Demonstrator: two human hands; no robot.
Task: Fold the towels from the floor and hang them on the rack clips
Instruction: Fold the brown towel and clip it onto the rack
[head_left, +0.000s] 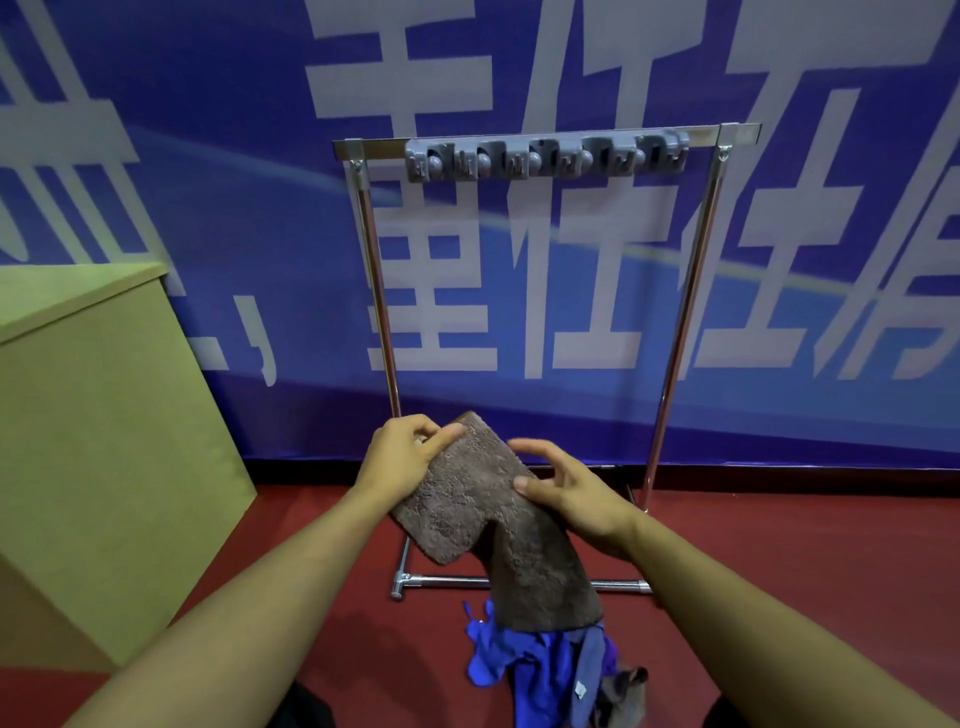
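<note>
A brown fluffy towel (483, 514) hangs in the air in front of me, draped and partly folded, its lower end reaching down over the pile. My left hand (402, 454) pinches its upper left edge. My right hand (566, 493) rests against its right side with thumb on the cloth and fingers spread. On the red floor below lies a pile of blue towels (524, 660) with a grey one among them. The metal rack (685, 312) stands behind, with a grey strip of clips (545, 156) on its top bar; nothing hangs from the clips.
A tan cardboard box (104, 441) stands at the left, close to the rack's left post. A blue banner with large white characters (519, 286) covers the wall behind. The rack's base bar (441, 581) lies on the red floor (779, 561) just beyond the pile.
</note>
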